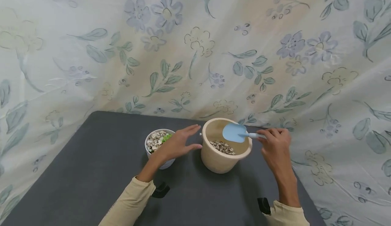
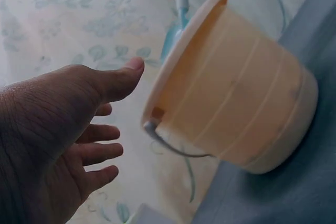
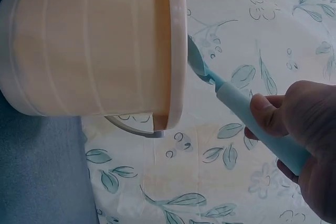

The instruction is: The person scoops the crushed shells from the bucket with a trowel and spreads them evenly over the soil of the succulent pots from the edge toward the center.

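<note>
A cream bucket [image 1: 218,163] stands on the dark table [image 1: 91,171], with small pebbles [image 1: 223,147] in its bottom. My right hand [image 1: 275,144] grips the handle of a light blue scoop [image 1: 234,132], whose blade hangs over the bucket's mouth. My left hand [image 1: 178,144] is spread open just left of the bucket, its fingers near the rim but apart from it. In the left wrist view the open left hand [image 2: 79,129] faces the bucket [image 2: 236,98]. The right wrist view has the right hand [image 3: 302,135] holding the scoop handle [image 3: 252,116] beside the bucket [image 3: 89,45].
A small white bowl [image 1: 151,151] of pebbles with something green in it sits left of the bucket, partly under my left hand. A floral cloth [image 1: 195,49] rises behind and to the right of the table.
</note>
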